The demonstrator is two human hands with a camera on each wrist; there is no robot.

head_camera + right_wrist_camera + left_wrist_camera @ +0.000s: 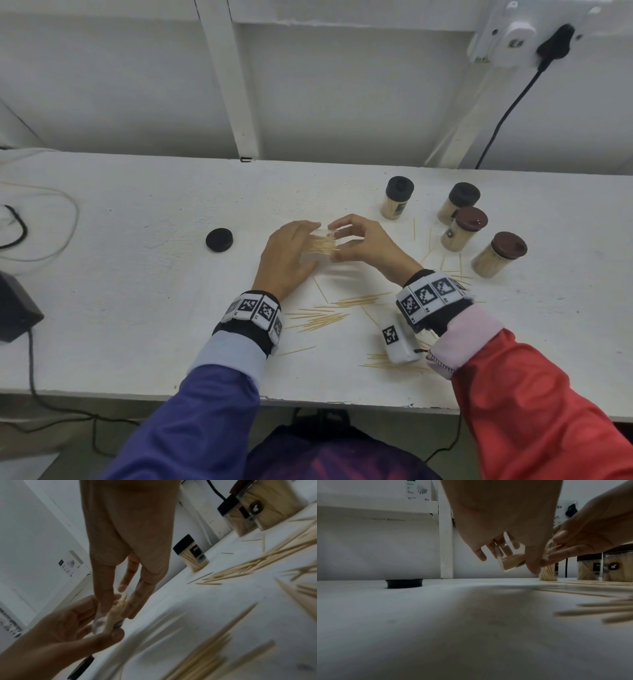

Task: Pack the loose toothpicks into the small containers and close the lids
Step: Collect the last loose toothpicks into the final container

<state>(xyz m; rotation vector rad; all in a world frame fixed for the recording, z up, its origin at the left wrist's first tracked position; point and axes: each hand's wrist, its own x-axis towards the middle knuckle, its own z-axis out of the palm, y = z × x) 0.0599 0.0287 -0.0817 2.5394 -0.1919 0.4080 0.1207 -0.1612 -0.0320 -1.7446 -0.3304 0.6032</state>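
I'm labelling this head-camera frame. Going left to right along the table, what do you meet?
Loose black lid → left hand → right hand → black-lidded container → brown-lidded container, farthest right.

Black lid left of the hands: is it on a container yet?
No, the black lid lies alone on the table, apart from every container.
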